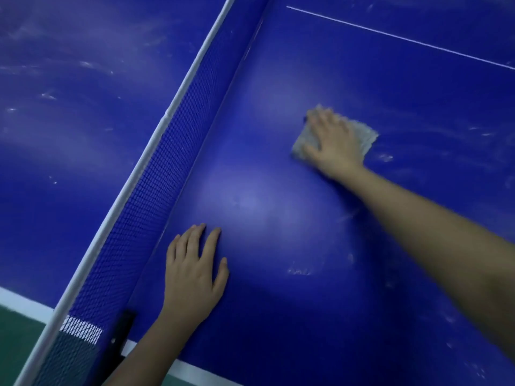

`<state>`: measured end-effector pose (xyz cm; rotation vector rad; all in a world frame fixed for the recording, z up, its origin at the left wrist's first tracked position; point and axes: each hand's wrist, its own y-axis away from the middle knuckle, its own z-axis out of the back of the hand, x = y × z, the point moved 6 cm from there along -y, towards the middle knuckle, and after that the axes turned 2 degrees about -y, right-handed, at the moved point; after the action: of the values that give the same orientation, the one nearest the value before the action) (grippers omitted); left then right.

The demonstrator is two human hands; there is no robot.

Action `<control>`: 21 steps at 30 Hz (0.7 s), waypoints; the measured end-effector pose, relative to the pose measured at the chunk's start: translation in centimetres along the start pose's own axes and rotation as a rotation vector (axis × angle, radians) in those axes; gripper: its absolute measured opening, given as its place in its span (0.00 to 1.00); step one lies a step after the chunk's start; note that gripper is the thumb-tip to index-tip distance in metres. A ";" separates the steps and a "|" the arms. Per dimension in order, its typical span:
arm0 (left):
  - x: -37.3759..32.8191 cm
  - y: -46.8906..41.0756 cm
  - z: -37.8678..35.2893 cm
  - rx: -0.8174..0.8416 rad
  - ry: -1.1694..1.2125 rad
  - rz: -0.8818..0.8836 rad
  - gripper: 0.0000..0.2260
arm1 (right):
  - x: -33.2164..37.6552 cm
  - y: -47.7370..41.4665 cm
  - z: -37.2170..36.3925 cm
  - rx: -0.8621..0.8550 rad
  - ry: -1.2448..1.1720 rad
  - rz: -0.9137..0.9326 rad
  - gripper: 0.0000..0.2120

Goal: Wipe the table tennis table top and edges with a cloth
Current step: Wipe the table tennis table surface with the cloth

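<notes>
- The cloth [366,136] lies flat on the near half of the table [278,218], well out from the body and to the right of the net [172,174]; it is folded to a roughly square pad, so no clear long axis can be told.
- The right hand [334,143] is pressed palm-down on the cloth, fingers spread and pointed towards the net; nothing is pinched; the arm is stretched far out, so this hand alone is placed to drive the wipe.
- The left hand [195,271] is laid flat on bare table just beside the net, fingers spread, nothing held; it is well apart from the cloth and is judged to serve as a prop.
- The net is strung diagonally from lower left to upper middle; any stroke to the left is bounded by it.
- Pale streaks [299,271] are seen below and to the right of the cloth; open room is judged to lie there, between the white line [404,40] above and the white edge stripe [189,370] by the body.
- The edge stripe is not yet met by the cloth; a black clamp [122,332] is fixed where net meets edge and would need to be skirted.
</notes>
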<state>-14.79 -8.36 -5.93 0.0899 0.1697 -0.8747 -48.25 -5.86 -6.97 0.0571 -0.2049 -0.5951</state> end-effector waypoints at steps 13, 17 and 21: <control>-3.1 -11.0 1.9 -0.038 0.159 -0.105 0.21 | 12.1 20.4 -4.0 0.182 0.017 0.467 0.36; -6.0 -14.8 0.6 0.026 0.090 -0.233 0.24 | 11.5 22.0 -4.3 0.202 0.026 0.594 0.35; -8.3 -18.1 -1.3 0.049 0.030 -0.280 0.24 | 4.9 14.2 -2.5 0.114 0.002 0.302 0.35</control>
<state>-34.07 -13.48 -5.89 0.1272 0.1918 -1.1571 -35.96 3.16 -6.96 0.1341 -0.2405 -0.2826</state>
